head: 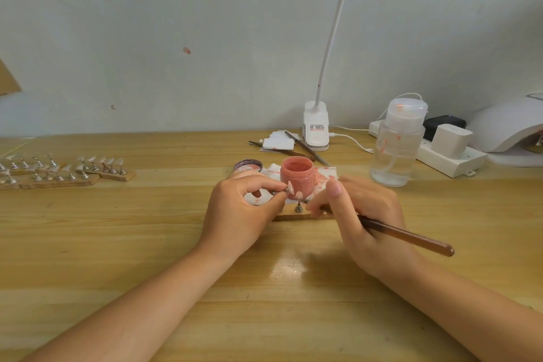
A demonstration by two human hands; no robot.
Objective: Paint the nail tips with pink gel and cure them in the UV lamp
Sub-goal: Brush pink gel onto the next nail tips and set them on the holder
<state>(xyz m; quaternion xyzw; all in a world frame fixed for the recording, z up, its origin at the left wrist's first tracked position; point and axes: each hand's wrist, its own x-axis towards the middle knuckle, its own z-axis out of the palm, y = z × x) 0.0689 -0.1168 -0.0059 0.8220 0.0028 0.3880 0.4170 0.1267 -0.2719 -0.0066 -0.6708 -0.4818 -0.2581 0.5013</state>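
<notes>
— Two hands at the round pink gel jar [296,175]?
— Yes. In front of it, the left hand [241,209] pinches a nail tip [290,186] on its metal stand; the right hand [364,214] grips a slim brown brush [411,236].
— Room nearby?
— Bare glossy wooden tabletop [147,238] left of the jar; the smooth white UV lamp [511,126] sits far right.

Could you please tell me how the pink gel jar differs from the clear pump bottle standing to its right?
The pink gel jar is short, squat and coated pink; the pump bottle is taller and clear, with only a few pink smears. The jar stands open, its lid lying beside it; the bottle is capped by a translucent dome. The jar sits on stained white tissue, the bottle directly on the wooden table. Both stand upright.
</notes>
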